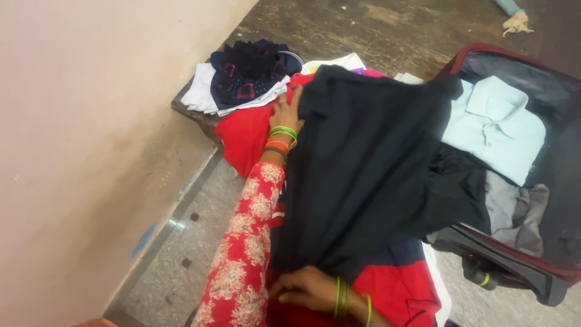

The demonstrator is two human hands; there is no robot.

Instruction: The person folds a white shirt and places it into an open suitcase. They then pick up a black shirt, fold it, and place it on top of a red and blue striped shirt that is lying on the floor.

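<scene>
dark garment (369,163): spread over a red garment (242,136), long axis running away from the person
left hand (286,112): flat, fingers open on its far-left edge
right hand (305,289): gripping the near hem, closer
suitcase (544,79): open, right

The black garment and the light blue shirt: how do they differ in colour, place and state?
The black garment is dark, the blue shirt pale. The black garment is spread loose over red cloth with both hands, left and right, on its edges; the blue shirt lies folded in the suitcase, untouched. Both are clothes.
</scene>
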